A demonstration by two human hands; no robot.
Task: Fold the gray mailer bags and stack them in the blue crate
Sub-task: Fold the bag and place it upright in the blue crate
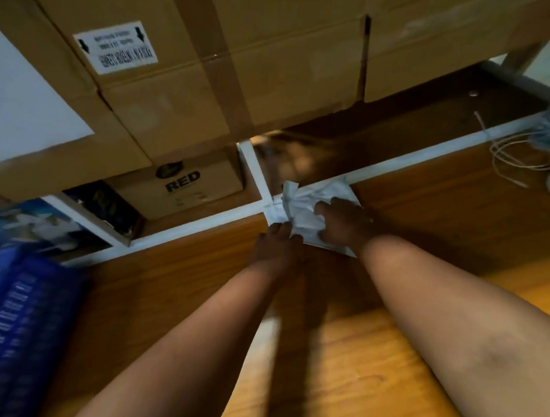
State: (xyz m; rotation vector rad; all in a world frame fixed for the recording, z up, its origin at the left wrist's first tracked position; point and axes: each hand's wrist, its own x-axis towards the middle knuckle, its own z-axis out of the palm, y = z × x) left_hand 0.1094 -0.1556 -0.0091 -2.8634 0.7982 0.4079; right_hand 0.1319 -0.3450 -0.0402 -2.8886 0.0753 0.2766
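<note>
A crumpled gray mailer bag (302, 206) lies at the far edge of the wooden table (440, 215), partly over the white edge strip. My left hand (277, 243) pinches its near left corner with curled fingers. My right hand (345, 222) grips the bag's right side, fingers bunched into the plastic. The blue crate (20, 317) stands at the left edge of the view, its slotted wall facing me; its inside is not visible.
Large cardboard boxes (210, 63) are stacked behind the table. A smaller box marked RED (183, 185) sits below them. A coil of thin white cable (518, 156) lies at the table's far right. A blue printed carton (36, 226) lies behind the crate.
</note>
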